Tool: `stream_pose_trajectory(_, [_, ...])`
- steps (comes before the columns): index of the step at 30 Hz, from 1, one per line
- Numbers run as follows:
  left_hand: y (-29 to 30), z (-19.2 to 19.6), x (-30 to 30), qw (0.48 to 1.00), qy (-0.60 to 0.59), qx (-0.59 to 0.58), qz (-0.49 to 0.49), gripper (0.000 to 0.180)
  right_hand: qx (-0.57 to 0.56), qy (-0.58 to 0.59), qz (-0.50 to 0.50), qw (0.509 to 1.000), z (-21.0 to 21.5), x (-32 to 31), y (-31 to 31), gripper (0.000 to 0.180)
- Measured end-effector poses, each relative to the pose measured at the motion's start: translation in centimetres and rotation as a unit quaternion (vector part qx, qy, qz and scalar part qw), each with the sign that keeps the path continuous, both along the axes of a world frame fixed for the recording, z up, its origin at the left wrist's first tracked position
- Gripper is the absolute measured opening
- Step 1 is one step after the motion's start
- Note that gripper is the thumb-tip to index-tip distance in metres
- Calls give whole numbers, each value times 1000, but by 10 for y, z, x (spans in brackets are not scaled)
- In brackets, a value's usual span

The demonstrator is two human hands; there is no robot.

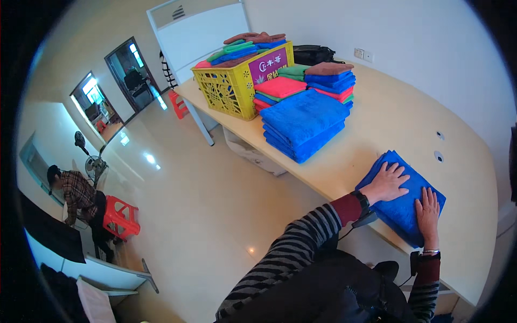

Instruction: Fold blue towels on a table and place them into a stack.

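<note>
Pressing flat on a folded blue towel near the counter edge, the left hand and right hand spread open fingers, gripping nothing, seemingly smoothing it. Finished stacked towels sit beside a yellow crate, well apart

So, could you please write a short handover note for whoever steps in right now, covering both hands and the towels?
Left hand: open, palm flat on the folded blue terry towel near the front edge of the pale wooden table.
Right hand: open, flat on the same towel's right side.
Done: a stack of folded blue towels sits mid-table, with mixed stacks of red, green, blue and brown towels behind it.
Left: the yellow plastic crate at the far end holds more towels, heaped above its rim. The towel under the hands looks folded but is not yet on a stack.
</note>
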State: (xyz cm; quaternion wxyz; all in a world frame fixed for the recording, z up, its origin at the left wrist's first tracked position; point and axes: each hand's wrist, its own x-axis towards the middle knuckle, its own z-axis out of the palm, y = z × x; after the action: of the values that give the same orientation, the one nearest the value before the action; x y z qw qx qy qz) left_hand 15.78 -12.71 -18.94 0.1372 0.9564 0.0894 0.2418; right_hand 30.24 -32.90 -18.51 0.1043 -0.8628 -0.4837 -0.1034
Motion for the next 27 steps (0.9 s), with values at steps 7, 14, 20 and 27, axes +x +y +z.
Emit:
stream_pose_trajectory(7, [7, 4, -9, 998, 29, -7, 49, 64, -8, 25, -34, 999, -7, 16, -16, 59])
stream_pose_trajectory(14, [16, 15, -26, 990, 86, -65, 91, 70, 7, 49, -37, 998, -19, 30, -27, 61])
stream_pose_trajectory(20, [18, 14, -32, 986, 92, -61, 123, 71, -1, 45, -42, 998, -22, 33, -28, 62])
stream_pose_trajectory(27, [19, 8, -33, 981, 78, -122, 128, 71, -6, 49, -44, 998, -22, 35, -38, 61])
